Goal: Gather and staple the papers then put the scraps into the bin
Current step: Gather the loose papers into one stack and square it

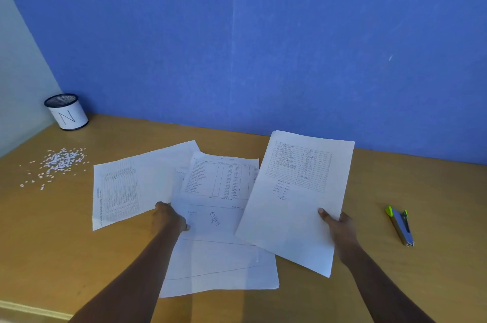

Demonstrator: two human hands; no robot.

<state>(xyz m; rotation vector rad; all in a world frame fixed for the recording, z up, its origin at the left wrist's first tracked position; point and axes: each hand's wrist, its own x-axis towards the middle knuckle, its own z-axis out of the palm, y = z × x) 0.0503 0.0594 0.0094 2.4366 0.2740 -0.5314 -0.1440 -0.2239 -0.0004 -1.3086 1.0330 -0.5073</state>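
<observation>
On the desk (79, 243), left hand (168, 217) gripping spread papers (216, 256), right hand (340, 227) pinching a lifted sheet (297, 204)

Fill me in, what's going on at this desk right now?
A person is gathering papers. The right hand holds one printed sheet lifted by its edge; the left hand is on the overlapping sheets spread on the desk, grip unclear. The stapler lies untouched on the right, and scraps sit loose near the bin.

Wooden tabletop (395, 177): white bin (67, 113) upright in far left corner; scraps (59, 162) scattered near it; loose papers (218, 256) overlapping at centre; stapler (400, 226) toward right edge.
</observation>
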